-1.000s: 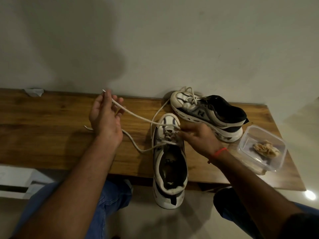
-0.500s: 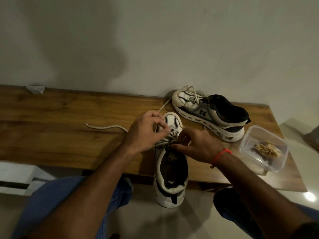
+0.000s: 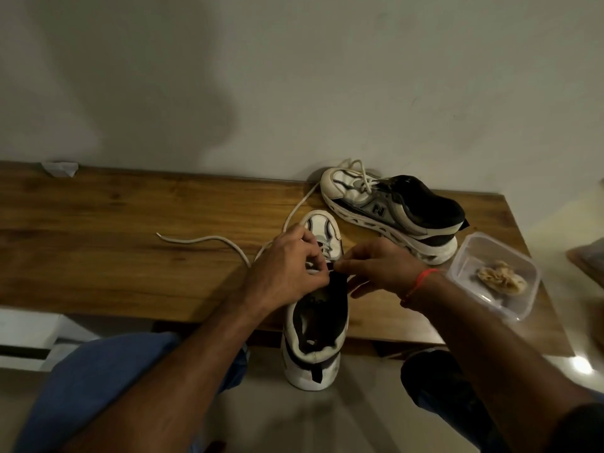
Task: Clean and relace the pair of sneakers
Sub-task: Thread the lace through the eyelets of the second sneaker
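At the wooden table (image 3: 114,223) edge, both hands pinch the limp white lace (image 3: 209,238) at the white-and-black sneaker (image 3: 315,325)'s eyelets; likely best gripped near its stiff tip.

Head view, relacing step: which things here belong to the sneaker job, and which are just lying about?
In the job:
near sneaker, heel overhanging the wooden table
its white lace
left hand and right hand at its eyelets
far sneaker, on its side

Lying about:
clear plastic container holding a crumpled cloth
paper scrap by the wall
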